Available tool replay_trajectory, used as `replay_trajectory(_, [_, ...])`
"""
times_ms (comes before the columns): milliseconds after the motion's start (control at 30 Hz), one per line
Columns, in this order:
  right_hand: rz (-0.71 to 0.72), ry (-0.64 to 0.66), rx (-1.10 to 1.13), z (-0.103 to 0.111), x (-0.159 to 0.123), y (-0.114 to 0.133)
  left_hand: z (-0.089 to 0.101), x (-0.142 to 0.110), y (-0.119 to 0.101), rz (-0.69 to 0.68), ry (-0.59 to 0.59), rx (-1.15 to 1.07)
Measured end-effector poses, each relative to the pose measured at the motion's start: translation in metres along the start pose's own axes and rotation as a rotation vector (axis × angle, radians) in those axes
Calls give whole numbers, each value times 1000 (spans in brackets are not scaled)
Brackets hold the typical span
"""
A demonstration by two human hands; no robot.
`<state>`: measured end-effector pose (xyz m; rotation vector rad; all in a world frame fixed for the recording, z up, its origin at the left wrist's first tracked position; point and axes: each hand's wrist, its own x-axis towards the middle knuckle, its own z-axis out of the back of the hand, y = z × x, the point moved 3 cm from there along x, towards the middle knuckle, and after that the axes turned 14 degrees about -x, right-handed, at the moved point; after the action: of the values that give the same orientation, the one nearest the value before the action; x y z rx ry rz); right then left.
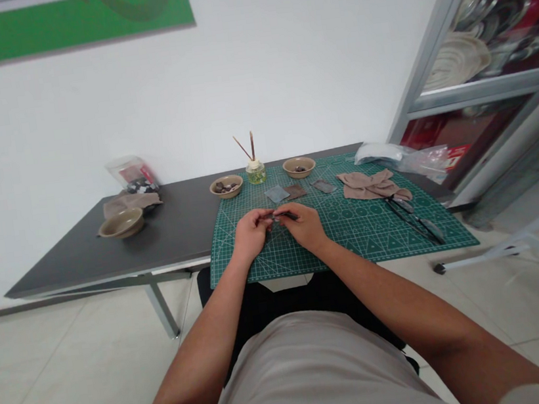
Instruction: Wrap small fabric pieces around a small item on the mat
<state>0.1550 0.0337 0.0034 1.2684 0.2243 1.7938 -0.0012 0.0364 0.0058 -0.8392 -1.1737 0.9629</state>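
My left hand (252, 232) and my right hand (305, 225) meet close together over a green cutting mat (353, 234). Thumb and fingers of the left are pinched at a tiny piece, too small to name. In my right hand is a short, slim dark tool (290, 215), its tip against the left fingertips. Just beyond the hands lie a pale blue-grey square (277, 194), a brown square (296, 191) and a grey piece (323, 185), all flat. Behind them are two tan bowls, the left bowl (227, 195) and the right bowl (300, 175), with small dark pieces inside.
A glass bottle (256, 174) with two sticks stands between the bowls. To the right lie a brown cloth (369, 187), eyeglasses (413, 219) and clear plastic bags (400, 157). Another bowl (123, 232), a cloth (131, 203) and a clear jar (133, 173) sit at left.
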Motion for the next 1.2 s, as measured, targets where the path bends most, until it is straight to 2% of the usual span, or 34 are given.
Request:
replay_trajectory(267, [67,32,-28,3,1,9,0,-1,-5,12,-30,-14])
replay_trajectory(467, [9,18,-65,3,2,7,0,-2,-8,39,-35,-35])
replay_trajectory(633, [47,47,-70,3,2,9,1,-1,-5,25,-25,-51])
replay_trajectory(800, [9,34,-79,4,2,8,1,0,-1,36,-21,-62])
replay_trajectory(1200, [28,49,-61,3,3,8,1,1,1,42,-24,-74])
